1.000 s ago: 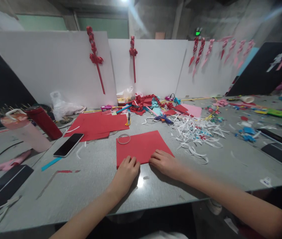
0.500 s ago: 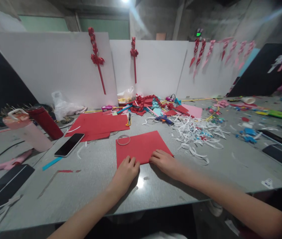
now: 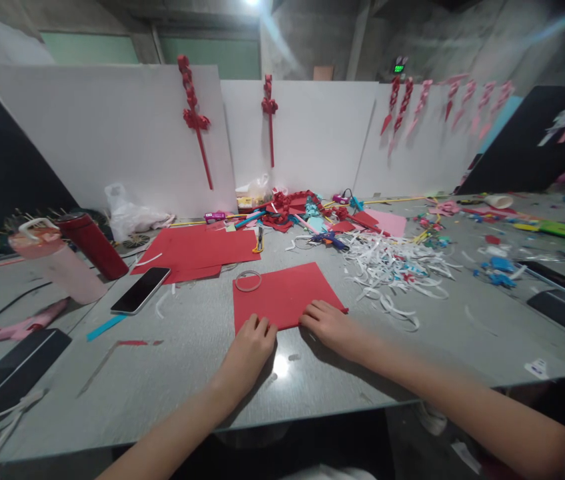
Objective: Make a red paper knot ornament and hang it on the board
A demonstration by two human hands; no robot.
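A sheet of red paper lies flat on the table in front of me. My left hand has its fingers curled over the near edge, left of the middle. Farther right along that edge, my right hand bends its fingers onto the paper too. The edge looks narrowly turned or rolled, and a small thick end shows past my right fingers. Both thumbs are mostly hidden. On the sheet's far left corner rests a thin ring-shaped band.
Left are a phone, a pink bottle, a red bottle and a pink glue gun. More red sheets and a yellow cutter lie beyond. Shredded white paper strips and a blue glue gun are to the right.
My left hand has shifted very slightly left and the thick end at the paper's right corner shows more clearly. Otherwise both hands stay at the near edge.
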